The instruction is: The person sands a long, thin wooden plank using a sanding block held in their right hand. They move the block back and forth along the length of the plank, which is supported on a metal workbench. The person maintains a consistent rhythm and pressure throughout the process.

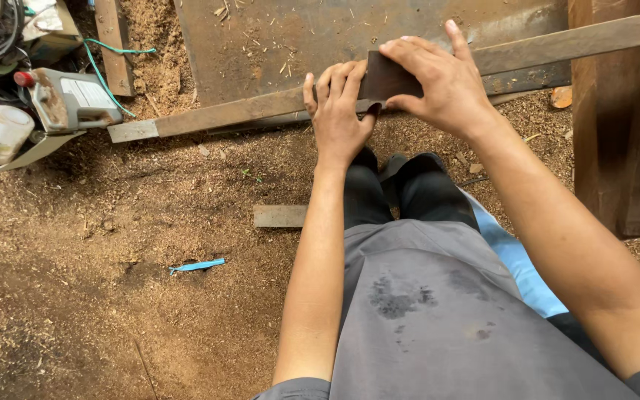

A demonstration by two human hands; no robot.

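Sawdust-covered ground [112, 244] lying under work area. Long wooden strip [261, 110] running left to right, far of person's knees. Left hand [338, 111] and right hand [438, 81] both pinching dark flat block [387, 78], pressing it onto strip. Grey power tool [68, 100] sitting far left.

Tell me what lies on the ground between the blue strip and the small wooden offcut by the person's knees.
Only sawdust-covered ground between the blue strip and the wooden offcut, in the head view.
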